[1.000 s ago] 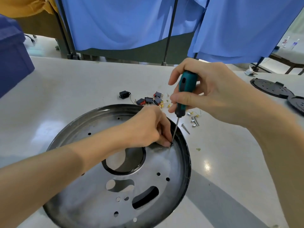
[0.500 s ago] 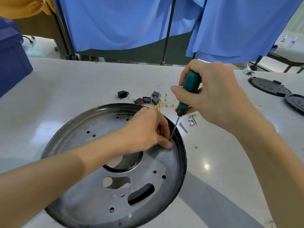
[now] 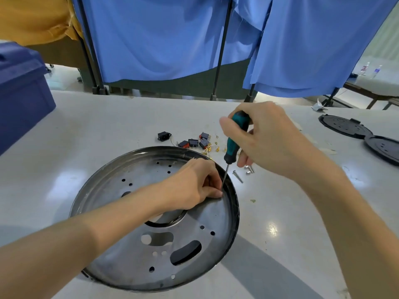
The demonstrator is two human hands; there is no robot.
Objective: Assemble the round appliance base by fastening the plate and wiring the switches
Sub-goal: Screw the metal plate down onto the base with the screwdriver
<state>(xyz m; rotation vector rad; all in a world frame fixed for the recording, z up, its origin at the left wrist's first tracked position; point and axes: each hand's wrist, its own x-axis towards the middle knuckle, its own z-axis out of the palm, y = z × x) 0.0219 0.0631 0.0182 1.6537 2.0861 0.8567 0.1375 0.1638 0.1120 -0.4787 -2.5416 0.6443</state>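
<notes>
A round metal base with a perforated plate inside lies on the white table. My left hand rests inside the base near its right rim, fingertips curled and pinching something small, hidden, at the screwdriver's tip. My right hand grips the green-handled screwdriver, held nearly upright with its shaft pointing down to the left fingertips. Several black and red switches with brass terminals lie just beyond the base. Loose screws lie right of the rim.
A black socket part sits left of the switches. Two dark round covers lie at the table's right. A blue bin stands at the left edge. Blue curtains on black stands hang behind the table.
My right hand has shifted its grip round the screwdriver handle, as in turning it. The left hand stays at the same spot by the rim. The view has drifted slightly.
</notes>
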